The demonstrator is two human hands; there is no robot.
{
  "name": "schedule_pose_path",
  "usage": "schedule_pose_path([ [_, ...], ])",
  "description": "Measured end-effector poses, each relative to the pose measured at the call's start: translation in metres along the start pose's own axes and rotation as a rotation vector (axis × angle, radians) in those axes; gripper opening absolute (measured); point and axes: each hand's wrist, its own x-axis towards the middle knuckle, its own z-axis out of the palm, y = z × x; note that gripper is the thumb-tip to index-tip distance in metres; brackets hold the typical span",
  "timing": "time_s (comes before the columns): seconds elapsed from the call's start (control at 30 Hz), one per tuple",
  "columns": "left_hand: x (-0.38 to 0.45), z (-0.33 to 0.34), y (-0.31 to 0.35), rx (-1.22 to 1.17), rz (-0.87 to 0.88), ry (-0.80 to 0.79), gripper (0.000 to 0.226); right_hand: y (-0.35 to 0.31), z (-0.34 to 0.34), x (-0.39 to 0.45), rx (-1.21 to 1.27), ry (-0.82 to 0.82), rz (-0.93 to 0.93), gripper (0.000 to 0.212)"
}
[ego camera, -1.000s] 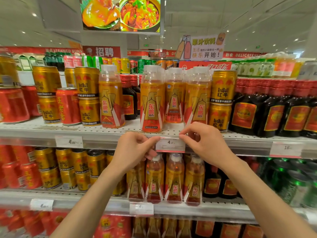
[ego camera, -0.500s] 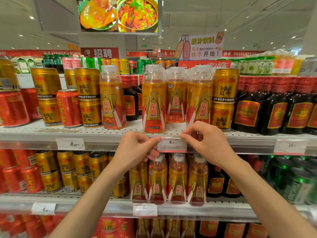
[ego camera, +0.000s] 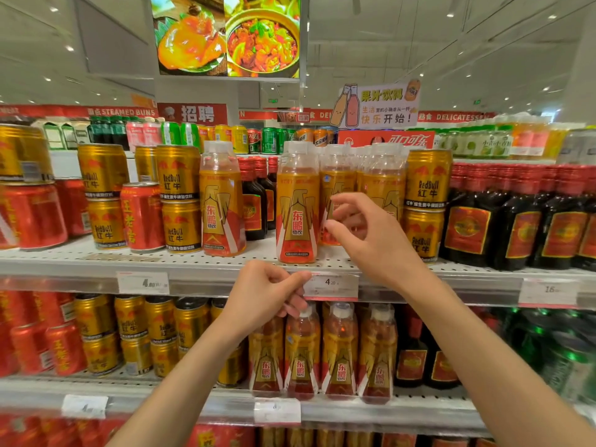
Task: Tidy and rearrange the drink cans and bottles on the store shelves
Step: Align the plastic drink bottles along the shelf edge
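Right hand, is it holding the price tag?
No, the right hand is up by the bottles, off the price tag; only the left hand pinches it.

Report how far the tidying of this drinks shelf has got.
Done: gold cans stand stacked and upright. In hand: the left hand pinches the price tag on the shelf edge, while the right hand hangs open before the orange bottles. Left: one orange bottle stands apart from its group, and a red can sits among the gold ones.

Two hands (ego camera: 267, 295); upper shelf (ego camera: 193, 262): six gold cans (ego camera: 179, 172), two front orange bottles (ego camera: 296, 204); four price tags (ego camera: 330, 285).
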Motion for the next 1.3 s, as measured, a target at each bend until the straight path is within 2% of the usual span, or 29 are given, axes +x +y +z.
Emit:
schedule_pose_path([
  [0.17, -0.001, -0.001, 0.0, -0.01, -0.002, -0.013, 0.041, -0.007, 0.014, 0.026, -0.029, -0.195, -0.099, 0.087],
  [0.23, -0.001, -0.002, 0.001, -0.011, -0.004, -0.016, 0.04, -0.005, 0.018, 0.028, -0.116, -0.252, -0.123, 0.096],
  [0.33, -0.001, -0.002, 0.0, -0.005, 0.0, -0.018, 0.039, -0.001, 0.022, 0.029, -0.125, -0.25, -0.153, 0.1],
  [0.77, -0.003, -0.002, 0.001, 0.001, 0.007, -0.004, 0.038, 0.005, 0.024, 0.028, -0.102, -0.2, -0.162, 0.1],
  [0.9, -0.003, -0.002, 0.002, 0.007, 0.0, -0.007, 0.039, 0.003, 0.02, 0.026, -0.134, -0.176, -0.181, 0.092],
  [1.0, -0.002, -0.001, 0.001, 0.014, -0.013, -0.005, 0.04, 0.008, 0.012, 0.021, -0.147, -0.069, -0.186, 0.081],
  [1.17, -0.003, 0.0, 0.001, 0.02, -0.01, 0.002, 0.04, 0.027, -0.01, -0.004, -0.307, 0.212, -0.14, 0.057],
  [1.3, -0.003, 0.001, 0.001, 0.062, -0.001, 0.0, 0.039, 0.044, -0.018, -0.031, -0.418, 0.35, 0.007, 0.058],
])
